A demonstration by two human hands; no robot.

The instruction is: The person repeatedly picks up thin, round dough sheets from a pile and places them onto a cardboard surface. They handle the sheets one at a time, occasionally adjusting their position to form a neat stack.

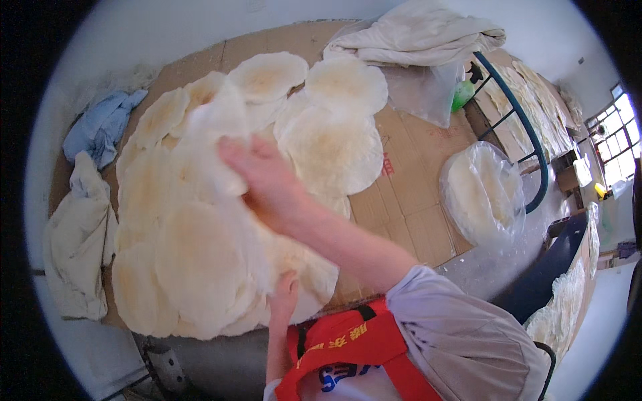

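Note:
Thin, round, pale flatbreads (200, 257) with browned middles overlap across the cardboard (414, 194) in front of me. My right hand (257, 172) reaches over the pile, its fingers closed on the edge of a lifted flatbread (217, 120). That flatbread stands tilted and is smeared by motion, so its outline is unclear. Low at the near edge, my left hand (284, 294) has its fingers curled at what looks like the lower edge of the same blurred flatbread. Larger single rounds (331, 150) lie just right of my right hand.
Folded cream cloth (414, 33) lies at the far edge, beside a green spray bottle (463, 93). Bagged flatbreads (485, 190) sit to the right by a dark metal rail (518, 110). A blue cloth (103, 127) and a beige cloth (80, 240) are at left.

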